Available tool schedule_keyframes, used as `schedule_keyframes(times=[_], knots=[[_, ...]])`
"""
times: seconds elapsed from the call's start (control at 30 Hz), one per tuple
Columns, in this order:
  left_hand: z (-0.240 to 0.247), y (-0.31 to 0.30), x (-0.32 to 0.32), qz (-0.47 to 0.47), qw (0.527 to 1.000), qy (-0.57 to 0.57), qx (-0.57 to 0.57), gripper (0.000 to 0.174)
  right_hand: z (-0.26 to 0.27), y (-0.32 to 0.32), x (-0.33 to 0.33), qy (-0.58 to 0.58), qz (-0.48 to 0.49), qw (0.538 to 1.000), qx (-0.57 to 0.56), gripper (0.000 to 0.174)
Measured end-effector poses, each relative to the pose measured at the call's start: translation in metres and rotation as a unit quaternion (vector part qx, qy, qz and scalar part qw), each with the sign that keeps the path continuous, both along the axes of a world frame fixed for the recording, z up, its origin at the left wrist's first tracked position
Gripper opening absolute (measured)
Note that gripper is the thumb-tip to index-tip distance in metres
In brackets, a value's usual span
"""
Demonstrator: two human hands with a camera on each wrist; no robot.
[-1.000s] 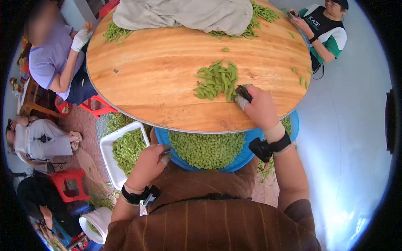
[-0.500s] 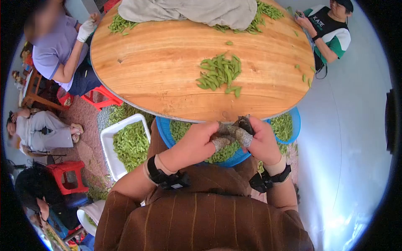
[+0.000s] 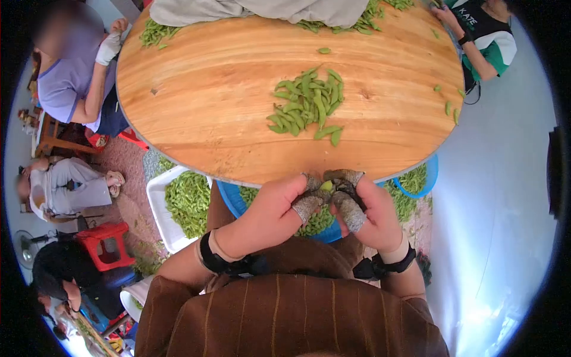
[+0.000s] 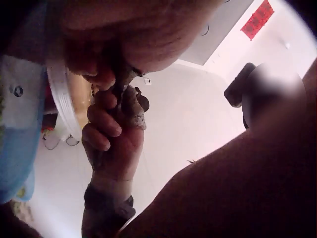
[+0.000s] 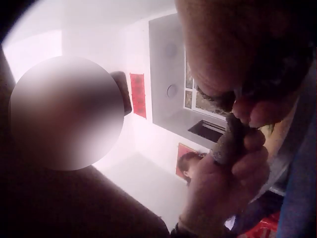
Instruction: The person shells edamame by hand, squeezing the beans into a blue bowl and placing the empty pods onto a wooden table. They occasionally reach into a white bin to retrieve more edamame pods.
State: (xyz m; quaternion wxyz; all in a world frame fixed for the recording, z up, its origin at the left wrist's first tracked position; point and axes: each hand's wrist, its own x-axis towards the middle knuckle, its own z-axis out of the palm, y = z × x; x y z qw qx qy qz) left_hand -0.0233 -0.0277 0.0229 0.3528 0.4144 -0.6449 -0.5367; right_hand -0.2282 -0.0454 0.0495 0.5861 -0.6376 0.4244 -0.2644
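Note:
In the head view, both hands meet at the table's near edge over a blue basin (image 3: 232,199) of shelled green beans (image 3: 318,223). Between their fingertips shows a green soybean pod (image 3: 326,185). My left hand (image 3: 267,205) pinches it from the left, with grey wrappings on thumb and finger. From the right, my right hand (image 3: 377,217), its thumb and fingers also wrapped, grips it. The wrist views show the fingers of both hands curled and touching; the pod is hidden there. Beyond them a loose pile of pods (image 3: 306,101) lies on the round wooden table (image 3: 208,119).
A white tub (image 3: 156,199) of pods stands at the left, a blue basket (image 3: 433,175) at the right. Grey cloth (image 3: 256,11) covers more pods at the table's back. People sit at left and right; red stools (image 3: 107,244) stand on the floor.
My right hand has drawn back from the pile to the near table edge. My left hand has moved up and right to meet it. A few pods now lie apart at the pile's near side.

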Motion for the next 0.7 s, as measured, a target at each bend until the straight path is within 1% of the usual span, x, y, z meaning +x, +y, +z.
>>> schedule_keyframes(times=[0.03, 0.07, 0.1, 0.13, 0.17, 0.2, 0.23, 0.27, 0.3, 0.33, 0.37, 0.43, 0.47, 0.5, 0.53, 0.57, 0.6, 0.63, 0.67, 0.7], knots=[[0.001, -0.006, 0.000, -0.002, 1.000, 0.000, 0.012, 0.013, -0.006, -0.009, 0.001, 0.011, 0.028, 0.993, -0.118, 0.034], [0.004, -0.013, 0.000, 0.001, 1.000, -0.017, -0.003, 0.012, -0.011, -0.017, 0.002, 0.012, 0.024, 0.994, -0.105, 0.034], [0.007, -0.022, 0.001, 0.005, 0.999, -0.032, -0.022, 0.012, -0.013, -0.027, 0.003, 0.017, 0.033, 0.988, -0.151, 0.035], [0.008, -0.028, 0.001, 0.004, 0.999, -0.028, -0.015, 0.012, -0.011, -0.036, 0.003, 0.025, 0.044, 0.979, -0.199, 0.036], [0.009, -0.031, 0.001, 0.012, 0.997, 0.016, 0.074, 0.012, -0.004, -0.041, 0.003, 0.029, 0.046, 0.980, -0.192, 0.036], [0.011, -0.035, 0.003, 0.020, 0.985, 0.059, 0.158, 0.012, 0.005, -0.046, 0.003, 0.031, 0.047, 0.995, -0.085, 0.038], [0.013, -0.042, 0.006, 0.023, 0.985, 0.062, 0.159, 0.012, 0.013, -0.051, 0.004, 0.031, 0.048, 0.998, 0.021, 0.040], [0.015, -0.044, 0.008, 0.021, 0.977, 0.076, 0.197, 0.012, 0.020, -0.052, 0.006, 0.034, 0.054, 0.998, 0.029, 0.040], [0.016, -0.041, 0.009, 0.019, 0.968, 0.088, 0.236, 0.012, 0.025, -0.052, 0.007, 0.031, 0.048, 0.993, 0.106, 0.040], [0.017, -0.037, 0.010, 0.023, 0.967, 0.088, 0.239, 0.012, 0.028, -0.051, 0.009, 0.025, 0.041, 0.983, 0.175, 0.041], [0.017, -0.033, 0.009, 0.036, 0.972, 0.078, 0.220, 0.011, 0.027, -0.049, 0.010, 0.022, 0.042, 0.984, 0.174, 0.041], [0.018, -0.029, 0.010, 0.049, 0.979, 0.065, 0.188, 0.010, 0.022, -0.044, 0.011, 0.000, 0.050, 0.990, 0.131, 0.043], [0.018, -0.026, 0.012, 0.060, 0.997, -0.036, 0.028, 0.009, 0.020, -0.039, 0.011, -0.002, 0.049, 0.991, 0.121, 0.043], [0.016, -0.023, 0.013, 0.070, 0.979, -0.135, -0.135, 0.009, 0.017, -0.034, 0.012, -0.036, 0.045, 0.989, 0.137, 0.041], [0.013, -0.020, 0.014, 0.071, 0.977, -0.136, -0.146, 0.009, 0.012, -0.029, 0.013, -0.070, 0.043, 0.985, 0.153, 0.040], [0.010, -0.017, 0.016, 0.075, 0.963, -0.169, -0.195, 0.011, 0.010, -0.024, 0.014, -0.071, 0.043, 0.986, 0.146, 0.040], [0.007, -0.010, 0.017, 0.078, 0.947, -0.200, -0.238, 0.012, 0.011, -0.018, 0.016, -0.078, 0.036, 0.982, 0.167, 0.036], [0.007, -0.003, 0.019, 0.077, 0.948, -0.199, -0.236, 0.012, 0.009, -0.011, 0.017, -0.086, 0.029, 0.978, 0.190, 0.032], [0.010, 0.003, 0.020, 0.062, 0.964, -0.173, -0.193, 0.010, 0.006, -0.002, 0.017, -0.088, 0.025, 0.977, 0.191, 0.032], [0.013, 0.010, 0.022, 0.044, 0.976, -0.146, -0.154, 0.009, 0.004, 0.007, 0.018, -0.125, 0.028, 0.969, 0.209, 0.027]])
